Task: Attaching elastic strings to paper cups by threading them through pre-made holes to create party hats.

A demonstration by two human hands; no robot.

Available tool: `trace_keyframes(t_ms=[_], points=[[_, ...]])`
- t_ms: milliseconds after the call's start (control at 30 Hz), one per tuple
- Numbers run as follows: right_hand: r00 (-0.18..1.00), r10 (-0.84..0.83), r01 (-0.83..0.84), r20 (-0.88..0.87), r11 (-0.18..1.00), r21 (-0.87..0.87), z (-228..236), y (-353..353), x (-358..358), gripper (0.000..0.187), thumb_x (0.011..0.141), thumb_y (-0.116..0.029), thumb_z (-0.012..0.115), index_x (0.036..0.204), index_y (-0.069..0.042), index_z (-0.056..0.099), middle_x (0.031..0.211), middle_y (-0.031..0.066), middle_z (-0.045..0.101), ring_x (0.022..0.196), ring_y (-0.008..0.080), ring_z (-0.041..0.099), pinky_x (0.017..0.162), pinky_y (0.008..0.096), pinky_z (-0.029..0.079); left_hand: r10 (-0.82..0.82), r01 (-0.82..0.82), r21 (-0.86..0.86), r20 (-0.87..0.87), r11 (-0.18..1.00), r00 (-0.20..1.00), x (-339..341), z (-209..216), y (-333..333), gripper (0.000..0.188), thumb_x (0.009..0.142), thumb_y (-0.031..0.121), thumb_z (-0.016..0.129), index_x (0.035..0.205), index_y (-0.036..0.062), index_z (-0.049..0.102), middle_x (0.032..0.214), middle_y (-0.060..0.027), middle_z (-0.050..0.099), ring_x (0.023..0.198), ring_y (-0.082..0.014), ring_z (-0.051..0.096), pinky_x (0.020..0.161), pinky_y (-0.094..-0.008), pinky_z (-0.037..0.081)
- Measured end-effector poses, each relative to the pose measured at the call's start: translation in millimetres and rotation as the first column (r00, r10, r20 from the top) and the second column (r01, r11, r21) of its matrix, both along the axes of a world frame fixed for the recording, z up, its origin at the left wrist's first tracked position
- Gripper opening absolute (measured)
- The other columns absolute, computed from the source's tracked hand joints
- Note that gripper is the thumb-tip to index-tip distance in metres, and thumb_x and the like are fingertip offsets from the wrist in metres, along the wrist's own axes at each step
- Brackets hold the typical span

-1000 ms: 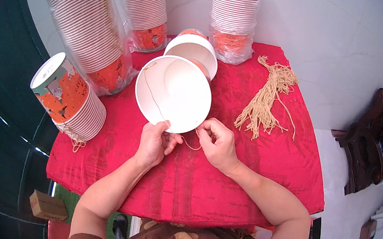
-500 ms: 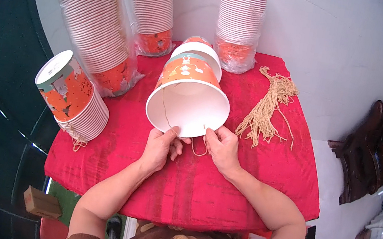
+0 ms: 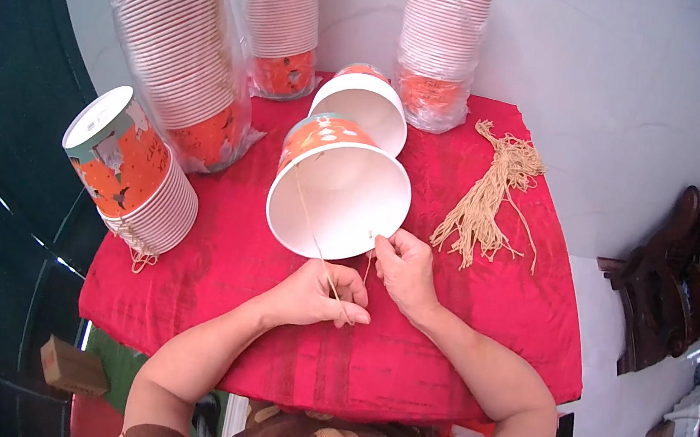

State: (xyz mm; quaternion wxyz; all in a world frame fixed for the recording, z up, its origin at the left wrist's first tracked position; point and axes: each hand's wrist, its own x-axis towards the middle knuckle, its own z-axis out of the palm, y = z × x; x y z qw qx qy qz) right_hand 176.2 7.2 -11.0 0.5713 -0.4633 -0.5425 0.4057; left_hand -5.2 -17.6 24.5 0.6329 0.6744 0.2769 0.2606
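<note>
While our right hand (image 3: 408, 273) pinches the near-right rim of the tilted paper bucket (image 3: 344, 199) mid-table, our left hand (image 3: 315, 294) curls round the cord (image 3: 307, 209), pinched or loose we can't tell! Light, dentable walls, we'd guess: grip the rim. Room rightward on the red tablecloth (image 3: 481, 317); another bucket (image 3: 359, 117) crowds the far side.
</note>
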Motion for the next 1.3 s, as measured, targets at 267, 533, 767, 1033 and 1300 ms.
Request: trace_keyframes(t_ms=[267,533,767,1033,1300], points=[[0.978,0.197,-0.203,-0.063,0.972,-0.117,3.6,-6.8,-5.0,0.018,0.095,-0.011,0.056,0.086,0.003,0.063,0.068,0.0009,0.06,0.059,0.0057,0.05,0.05,0.0269,0.041,0.564,-0.491,0.704,0.155,0.513,0.811,6.0,1.4,-1.7,0.005,0.09,0.0,0.059,0.092,-0.0026,0.064,0.082,-0.018,0.065,0.07,-0.0319,0.066,0.06,-0.0374,0.05],[0.936,0.235,-0.232,0.262,0.972,-0.039,9.1,-13.4,-10.0,0.016,0.092,-0.008,0.055,0.095,0.006,0.063,0.078,0.0149,0.068,0.071,0.0177,0.065,0.064,0.0346,0.051,0.703,-0.317,0.787,-0.198,0.53,0.683,-3.2,-5.2,8.6,0.019,0.086,0.0,0.055,0.104,-0.0019,0.058,0.099,-0.0216,0.061,0.086,-0.0388,0.063,0.077,-0.0442,0.051],[0.894,0.33,-0.307,0.302,0.944,-0.123,16.2,-13.6,-7.4,0.017,0.093,-0.006,0.053,0.101,0.006,0.062,0.086,0.0187,0.07,0.082,0.024,0.07,0.071,0.0376,0.054,0.622,-0.367,0.603,-0.286,0.708,0.729,-0.8,-5.7,8.1,0.022,0.085,0.007,0.06,0.106,0.0003,0.057,0.105,-0.0206,0.059,0.093,-0.0389,0.062,0.081,-0.0454,0.05],[0.878,0.373,-0.348,0.3,0.928,-0.133,15.2,-10.1,-7.9,0.018,0.093,-0.005,0.051,0.102,0.005,0.063,0.086,0.0177,0.07,0.082,0.0237,0.069,0.073,0.0371,0.054,0.614,-0.396,0.562,-0.269,0.726,0.742,-0.8,-11.2,12.6,0.014,0.085,0.009,0.063,0.094,0.0001,0.058,0.098,-0.0177,0.061,0.088,-0.035,0.063,0.078,-0.0426,0.049],[0.892,0.363,-0.345,0.27,0.932,-0.113,4.3,-4.6,-7.0,0.019,0.092,-0.007,0.053,0.102,0.006,0.063,0.082,0.0142,0.07,0.079,0.0211,0.069,0.072,0.0357,0.054,0.602,-0.396,0.537,-0.283,0.745,0.747,3.2,-12.9,13.3,0.008,0.086,0.007,0.062,0.09,0.0001,0.059,0.09,-0.0198,0.062,0.087,-0.0375,0.062,0.076,-0.0444,0.049]])
